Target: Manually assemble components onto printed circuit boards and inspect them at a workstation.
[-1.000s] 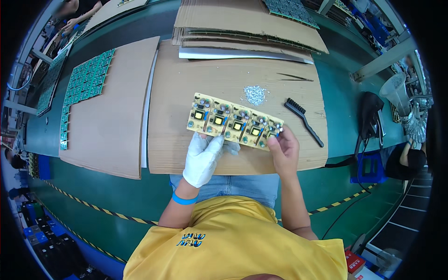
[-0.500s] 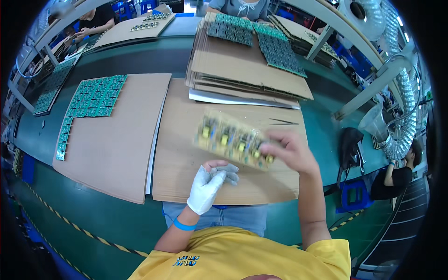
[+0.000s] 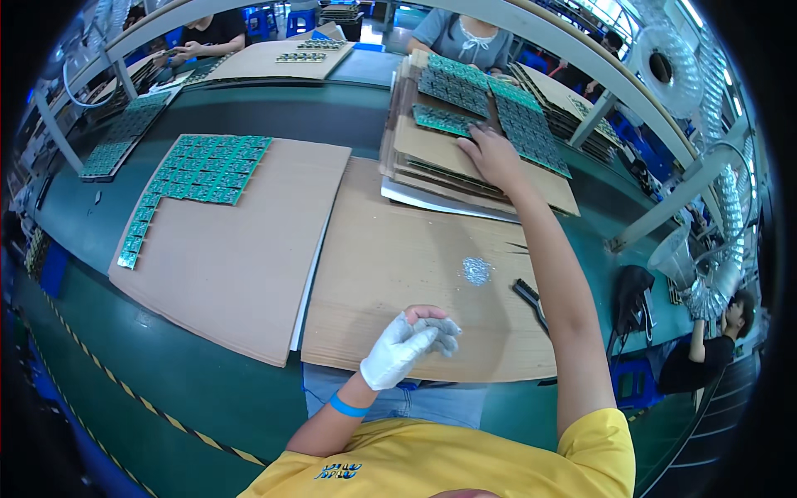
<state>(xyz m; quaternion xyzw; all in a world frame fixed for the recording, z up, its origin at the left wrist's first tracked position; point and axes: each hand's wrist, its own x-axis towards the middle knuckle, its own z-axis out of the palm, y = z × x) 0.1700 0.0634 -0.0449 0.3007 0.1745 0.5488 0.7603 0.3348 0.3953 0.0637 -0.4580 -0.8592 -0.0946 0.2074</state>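
Note:
My right hand (image 3: pixel 491 156) reaches far forward over a stack of cardboard sheets (image 3: pixel 432 151). Its thumb and fingers close on the right end of a green circuit board panel (image 3: pixel 440 120), which lies just in front of a darker group of boards (image 3: pixel 452 90). My left hand (image 3: pixel 408 347), in a white glove with a bare fingertip showing, hovers over the near edge of the cardboard work sheet (image 3: pixel 374 274). Its fingers are loosely curled and apart, with nothing seen in them. A small heap of silvery bits (image 3: pixel 476 270) and a black brush (image 3: pixel 529 294) lie on that sheet; my right forearm partly hides the brush.
Green boards (image 3: pixel 207 166) lie in rows on another cardboard sheet at left. Dark tweezers (image 3: pixel 516 247) show beside my forearm. A metal frame post (image 3: pixel 664 203) and a clear flexible duct (image 3: pixel 726 266) stand at right. Other people sit across the bench and at far right.
My right hand has carried the circuit board panel from above the work sheet forward onto the cardboard stack; its green side now faces up. The silvery heap and brush have come into sight.

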